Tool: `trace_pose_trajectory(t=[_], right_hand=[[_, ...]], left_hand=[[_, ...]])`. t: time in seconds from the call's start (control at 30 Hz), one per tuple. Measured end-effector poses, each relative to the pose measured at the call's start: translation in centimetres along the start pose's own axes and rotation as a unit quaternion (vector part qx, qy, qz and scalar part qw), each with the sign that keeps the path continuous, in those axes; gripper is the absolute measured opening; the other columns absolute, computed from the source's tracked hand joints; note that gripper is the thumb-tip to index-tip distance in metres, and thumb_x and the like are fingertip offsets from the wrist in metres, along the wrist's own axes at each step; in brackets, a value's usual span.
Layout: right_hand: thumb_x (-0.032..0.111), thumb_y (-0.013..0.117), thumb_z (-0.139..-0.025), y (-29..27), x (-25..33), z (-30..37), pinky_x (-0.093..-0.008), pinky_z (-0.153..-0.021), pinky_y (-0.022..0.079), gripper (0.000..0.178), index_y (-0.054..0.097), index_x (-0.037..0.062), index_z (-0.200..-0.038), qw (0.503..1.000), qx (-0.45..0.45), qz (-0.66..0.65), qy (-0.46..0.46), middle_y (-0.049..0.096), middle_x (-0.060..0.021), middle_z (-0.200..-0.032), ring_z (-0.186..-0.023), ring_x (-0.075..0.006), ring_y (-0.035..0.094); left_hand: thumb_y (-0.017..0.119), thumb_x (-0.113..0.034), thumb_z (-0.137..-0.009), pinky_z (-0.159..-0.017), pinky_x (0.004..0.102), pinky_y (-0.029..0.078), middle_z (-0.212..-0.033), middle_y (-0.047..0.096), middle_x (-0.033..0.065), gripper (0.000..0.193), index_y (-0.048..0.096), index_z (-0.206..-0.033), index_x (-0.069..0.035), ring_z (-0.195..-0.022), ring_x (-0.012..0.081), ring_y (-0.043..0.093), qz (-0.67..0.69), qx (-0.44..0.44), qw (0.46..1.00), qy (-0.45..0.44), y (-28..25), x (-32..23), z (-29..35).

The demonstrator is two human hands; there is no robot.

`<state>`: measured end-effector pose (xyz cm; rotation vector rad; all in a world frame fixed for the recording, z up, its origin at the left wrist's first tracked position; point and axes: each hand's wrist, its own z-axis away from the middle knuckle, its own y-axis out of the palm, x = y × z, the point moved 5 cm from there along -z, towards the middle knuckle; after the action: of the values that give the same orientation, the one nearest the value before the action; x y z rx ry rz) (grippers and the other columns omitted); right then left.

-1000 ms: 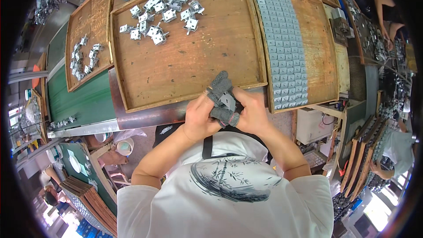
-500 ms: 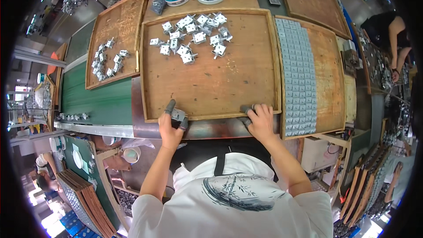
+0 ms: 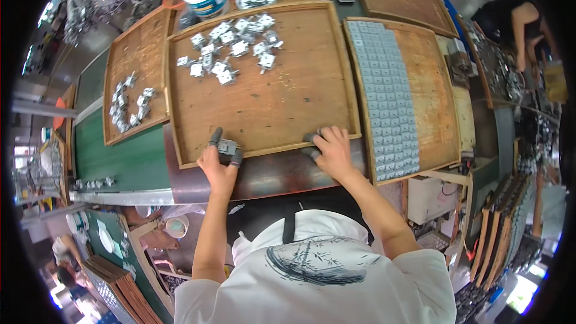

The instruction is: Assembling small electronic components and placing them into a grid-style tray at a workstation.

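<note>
Head view: nearest runs the dark front edge of the surface [image 3: 270, 175], with both bare hands just past it. The left hand [image 3: 216, 171] holds a small metal part [image 3: 227, 146] between its grey-covered thumb and index finger, at the front-left corner of the central wooden tray [image 3: 288, 99]. The right hand [image 3: 334, 151] is at the tray's front rim, covered fingers parted to either side of the wood; whether they press on it, I cannot tell. To the right, another tray [image 3: 435, 96] carries tight rows of grey parts [image 3: 384, 102]; to the left, a smaller tray [image 3: 141, 54] holds scattered metal pieces [image 3: 119, 111]. Farther off, loose assemblies [image 3: 240, 48] crowd the central tray's back half. Beyond its back rim stand a white bucket [image 3: 211, 5] and a round white dish [image 3: 242, 2].
</note>
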<state>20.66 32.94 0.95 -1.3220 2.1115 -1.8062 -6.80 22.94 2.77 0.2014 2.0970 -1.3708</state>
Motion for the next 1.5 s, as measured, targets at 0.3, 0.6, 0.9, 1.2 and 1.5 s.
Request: trace_pose_trajectory(t=[0.3,0.6,0.9,1.2,1.5], right_hand=[[0.005,0.07,-0.083,-12.4,-13.8,-2.9,-0.0298,-0.081,0.05,0.015,0.071,0.0008,-0.098,0.933,-0.184,-0.166,0.261,0.069,-0.0075,-0.087,-0.083,-0.0188,0.065],[0.03,0.064,-0.082,-13.2,-31.7,-12.3,-0.0437,-0.084,0.051,0.031,0.069,0.0065,-0.103,0.912,-0.093,-0.09,0.39,0.069,-0.0222,-0.099,-0.098,-0.0411,0.065],[0.041,0.067,-0.077,-9.3,-39.6,-18.7,-0.0432,-0.097,0.047,0.053,0.069,0.0038,-0.115,0.902,-0.018,0.013,0.431,0.067,-0.0245,-0.114,-0.113,-0.0372,0.062],[0.01,0.059,-0.092,-12.3,-31.4,-15.9,-0.0308,-0.067,0.052,0.024,0.062,0.0005,-0.113,0.809,-0.273,-0.357,0.38,0.067,-0.008,-0.098,-0.08,-0.0192,0.065],[0.008,0.064,-0.093,-13.1,-13.1,-4.9,-0.0298,-0.069,0.052,0.027,0.061,0.0012,-0.119,0.784,-0.18,-0.513,0.3,0.067,-0.006,-0.098,-0.083,-0.0165,0.065]], left_hand=[[0.074,-0.006,-0.073,-0.092,0.0367,0.045,-0.109,0.05,0.0159,0.054,0.057,-0.124,-0.003,-0.104,0.0335,0.052,0.204,0.259,0.938,0.104,10.2,-14.3,-3.2],[0.065,0.008,-0.072,-0.076,0.0321,0.055,-0.096,0.052,0.0154,0.04,0.053,-0.11,0.003,-0.085,0.0301,0.06,0.277,0.399,0.874,-0.013,17.3,-18.4,-3.5],[0.067,-0.001,-0.068,-0.08,0.0474,0.047,-0.105,0.055,0.0231,0.044,0.049,-0.109,0.0,-0.1,0.0427,0.056,0.271,0.338,0.901,-0.025,15.2,-18.0,-4.9],[0.075,-0.013,-0.071,-0.082,0.0486,0.047,-0.112,0.052,0.017,0.038,0.053,-0.1,-0.004,-0.103,0.0376,0.053,-0.095,0.001,0.993,-0.067,9.7,-9.0,-15.9],[0.07,-0.008,-0.077,-0.074,0.0412,0.053,-0.102,0.063,0.0135,0.042,0.056,-0.117,-0.003,-0.087,0.0343,0.064,0.007,0.054,0.998,-0.013,9.5,-6.2,-13.6]])
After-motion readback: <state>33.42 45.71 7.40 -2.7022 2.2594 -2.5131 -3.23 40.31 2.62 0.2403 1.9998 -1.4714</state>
